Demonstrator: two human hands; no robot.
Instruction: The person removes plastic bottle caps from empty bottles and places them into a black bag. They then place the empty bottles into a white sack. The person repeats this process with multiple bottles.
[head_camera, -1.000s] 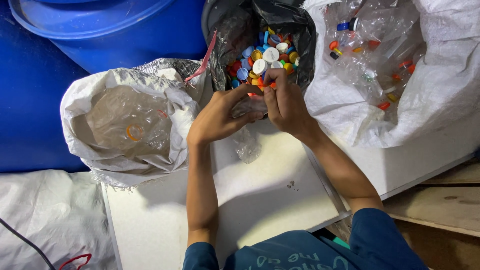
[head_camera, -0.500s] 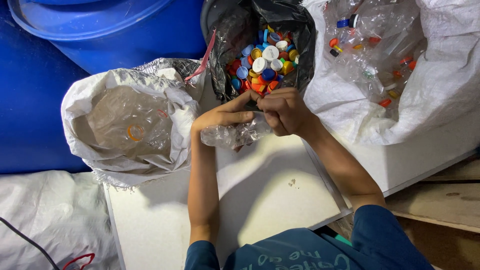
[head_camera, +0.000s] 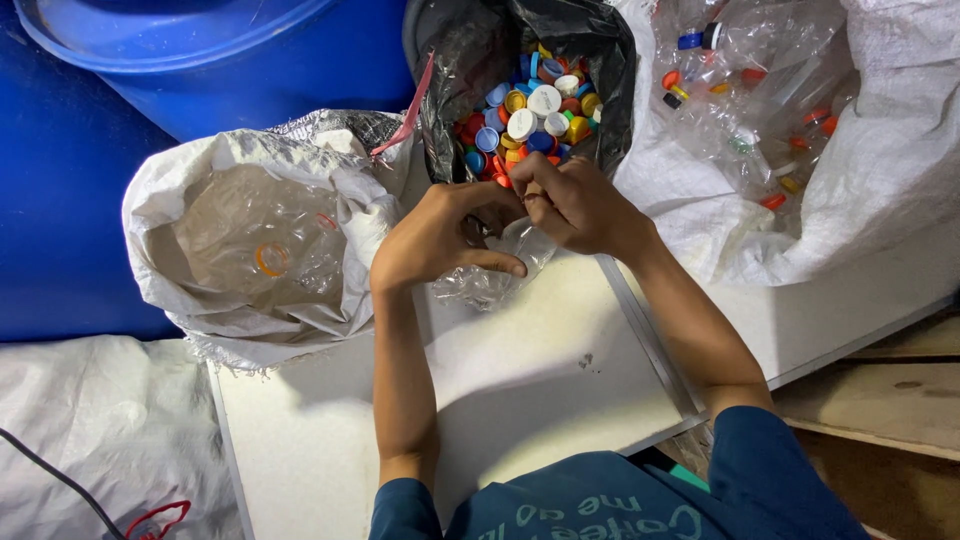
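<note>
since half a second ago: barely shifted, both hands kept together at the mouth of the black bag of bottle caps (head_camera: 535, 110), crushed clear plastic bottle (head_camera: 495, 275) kept between them.

left hand (head_camera: 435, 240): fingers (head_camera: 500, 266) curled around the bottle, thumb laid across its top, gripping it. bottle lying partly on the white tabletop (head_camera: 520, 390), just below both sets of fingers, crumpled and flattened.

right hand (head_camera: 575, 205): fingers bent tight and pinched at the bottle's neck end, closed; whether on a cap or on the neck itself, cannot tell. touching the left hand's fingertips.

just above the fingers: black bag, open, filled with white, blue, orange, red and yellow caps.

left of the fingers: white woven sack (head_camera: 250, 235) holding clear crushed bottles, one with an orange ring. beyond it, blue barrel (head_camera: 200, 60).

right of the fingers: second white sack (head_camera: 880, 150) with capped clear bottles inside.
</note>
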